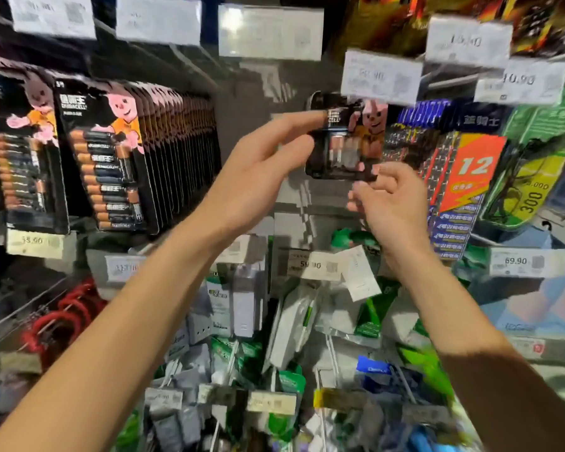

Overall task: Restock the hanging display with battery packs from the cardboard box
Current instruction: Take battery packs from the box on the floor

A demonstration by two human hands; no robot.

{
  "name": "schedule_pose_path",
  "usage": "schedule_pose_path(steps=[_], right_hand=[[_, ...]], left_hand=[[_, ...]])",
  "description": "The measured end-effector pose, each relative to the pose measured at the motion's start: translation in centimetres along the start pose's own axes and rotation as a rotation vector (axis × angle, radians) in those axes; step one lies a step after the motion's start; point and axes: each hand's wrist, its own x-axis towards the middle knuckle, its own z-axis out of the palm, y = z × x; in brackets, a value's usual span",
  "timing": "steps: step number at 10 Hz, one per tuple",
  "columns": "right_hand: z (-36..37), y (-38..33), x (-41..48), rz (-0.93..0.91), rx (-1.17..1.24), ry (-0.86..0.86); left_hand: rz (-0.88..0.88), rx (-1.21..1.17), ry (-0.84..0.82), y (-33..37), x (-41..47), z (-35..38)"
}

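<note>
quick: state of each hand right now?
Left hand: grips the battery pack by its left edge.
Right hand: pinches the pack's lower right corner, as far as the motion blur shows.

This is a shop, seen at a wall of hanging goods. Identical battery packs (pixel 111 158) hang in deep rows, one behind another, all in the same printed card. Price tags (pixel 516 261) in clear holders run across every level, one reading 69.90, with small square codes beside the figures. Blue packs (pixel 454 230) under an orange label (pixel 473 171) marked 12 hang to the right. Bagged goods (pixel 294 321) and red cables (pixel 62 318) crowd the lower hooks.
</note>
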Motion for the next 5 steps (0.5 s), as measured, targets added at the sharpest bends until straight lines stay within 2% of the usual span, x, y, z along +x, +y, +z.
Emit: schedule_pose_path(steps=[1, 2, 3, 4, 5], right_hand=[[-1.1, 0.1, -1.6, -0.194, -0.172, 0.081], [-1.9, 0.7, -4.5, -0.382, -0.449, 0.060], [-2.8, 2.4, -10.6, -0.437, -0.557, -0.019], [-2.9, 5.2, -16.0, -0.408, -0.584, -0.128], [-1.5, 8.8, -22.2, -0.280, -0.542, -0.224]], left_hand=[[-0.022, 0.123, -0.035, -1.8, -2.7, -0.7], [-0.026, 0.273, -0.080, -3.9, -6.4, -1.7], [-0.029, 0.380, -0.179, -6.4, -11.5, -3.1], [-0.145, 0.459, -0.256, -8.2, -17.6, -4.1], [-0.282, 0.499, -0.245, -8.9, -24.8, -4.9]])
